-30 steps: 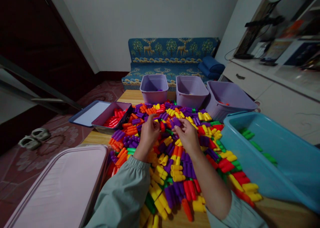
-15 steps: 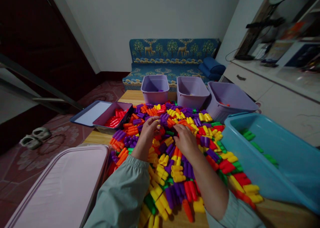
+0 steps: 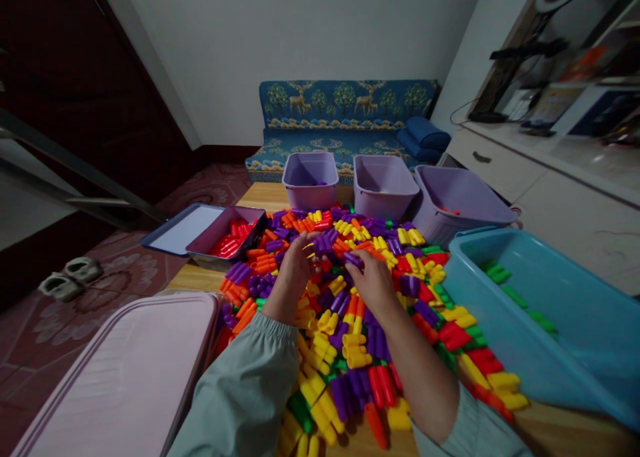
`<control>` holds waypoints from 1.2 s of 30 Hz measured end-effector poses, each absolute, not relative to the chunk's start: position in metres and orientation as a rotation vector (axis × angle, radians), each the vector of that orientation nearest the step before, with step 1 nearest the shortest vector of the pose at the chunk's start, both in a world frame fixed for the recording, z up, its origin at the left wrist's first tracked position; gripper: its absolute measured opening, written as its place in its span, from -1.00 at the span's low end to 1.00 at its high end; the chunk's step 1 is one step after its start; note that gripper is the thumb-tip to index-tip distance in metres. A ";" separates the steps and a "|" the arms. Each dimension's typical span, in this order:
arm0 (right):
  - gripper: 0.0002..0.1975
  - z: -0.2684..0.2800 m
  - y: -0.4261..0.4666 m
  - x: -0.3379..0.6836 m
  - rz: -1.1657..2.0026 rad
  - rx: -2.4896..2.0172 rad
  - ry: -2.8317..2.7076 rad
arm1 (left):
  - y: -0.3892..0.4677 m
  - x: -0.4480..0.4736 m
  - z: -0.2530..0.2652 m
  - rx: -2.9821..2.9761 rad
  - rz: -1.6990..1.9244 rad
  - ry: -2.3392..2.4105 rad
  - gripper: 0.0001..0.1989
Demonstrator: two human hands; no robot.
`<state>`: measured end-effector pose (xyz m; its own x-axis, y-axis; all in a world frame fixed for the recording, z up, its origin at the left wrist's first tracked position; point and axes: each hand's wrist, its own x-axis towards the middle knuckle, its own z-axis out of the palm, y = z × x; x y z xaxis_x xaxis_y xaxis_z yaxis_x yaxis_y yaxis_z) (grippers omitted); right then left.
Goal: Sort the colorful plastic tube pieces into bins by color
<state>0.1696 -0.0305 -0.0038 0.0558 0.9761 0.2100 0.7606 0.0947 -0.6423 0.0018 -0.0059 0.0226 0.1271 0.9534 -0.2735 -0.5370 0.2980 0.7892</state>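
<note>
A heap of plastic toy pieces point(image 3: 320, 350) in yellow, purple, red, orange and green covers the middle of the table. Many are tube-shaped, joined side by side. My right hand point(image 3: 374, 283) is over the heap, with a purple plastic piece point(image 3: 354, 260) pinched between thumb and fingers. To its left, my left hand point(image 3: 294, 270) is curled over the heap, fingers bent inward. A bit of yellow shows at its fingertips, but what it grips is mostly hidden. Purple pieces point(image 3: 326, 241) lie just beyond the left fingertips.
Three lilac bins point(image 3: 310, 195) line the far side, with a few pieces inside. A blue tub point(image 3: 500, 337) holding green pieces stands right. An open box point(image 3: 257, 227) with red pieces sits left, near a pale pink lid point(image 3: 120, 377). A patterned sofa point(image 3: 345, 140) is behind.
A purple piece now shows in my right hand's fingers, lifted slightly from the heap. My left hand has turned a little, with fingers curled lower; both forearms stay almost in place.
</note>
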 end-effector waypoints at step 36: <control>-0.62 0.024 -0.055 0.151 0.242 -1.816 -2.345 | -0.004 0.005 0.012 1.001 1.340 1.125 -0.63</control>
